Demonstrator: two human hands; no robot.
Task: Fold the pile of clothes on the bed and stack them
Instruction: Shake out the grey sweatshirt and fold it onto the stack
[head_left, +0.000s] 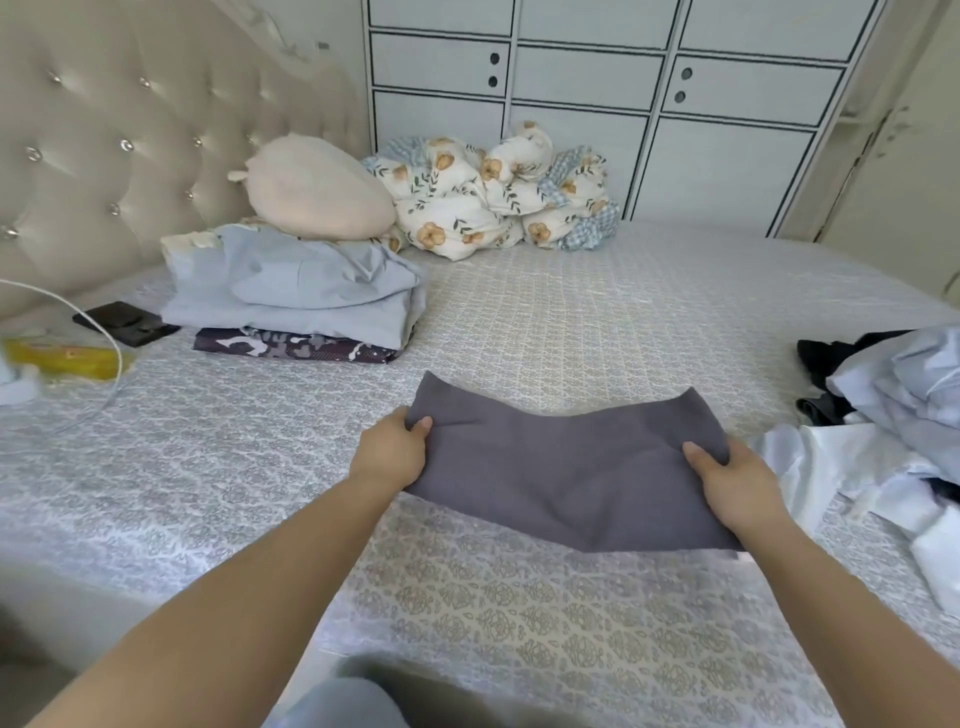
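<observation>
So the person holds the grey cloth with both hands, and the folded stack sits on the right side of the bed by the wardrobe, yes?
Not quite. Both hands, left hand and right hand, do hold the grey cloth, but the folded stack sits on the left side of the bed, by the headboard. The head view shows it.

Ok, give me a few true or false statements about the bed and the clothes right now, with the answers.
1. Both hands hold the grey cloth. True: left hand, right hand.
2. The folded stack lies near the headboard. True.
3. The unfolded pile is on the left. False: it is on the right.
4. The floral quilt is spread flat. False: it is bunched up by the wardrobe.
</observation>
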